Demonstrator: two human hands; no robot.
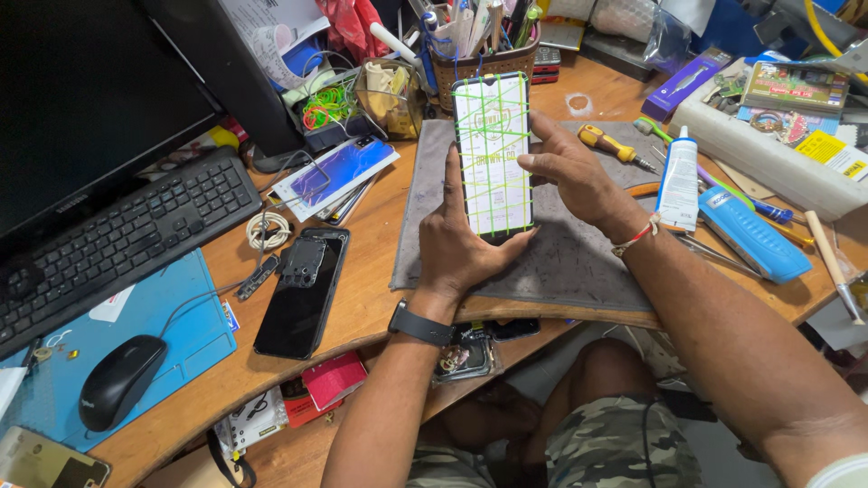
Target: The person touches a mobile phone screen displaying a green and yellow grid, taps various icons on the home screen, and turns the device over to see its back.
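A smartphone (493, 154) with a lit white screen, wrapped criss-cross in green rubber bands, stands nearly upright over a grey work mat (561, 258). My left hand (457, 239) grips its lower left edge, index finger running up the side. My right hand (570, 167) touches its right edge with the fingers spread. A black watch is on my left wrist and a red thread band on my right.
A black phone (303, 294) with a loose back part lies left of the mat. A white glue tube (678, 181), a yellow-handled screwdriver (610, 145) and a blue case (750, 235) lie to the right. Keyboard (117, 235), mouse (117, 380) and blue mat sit at left.
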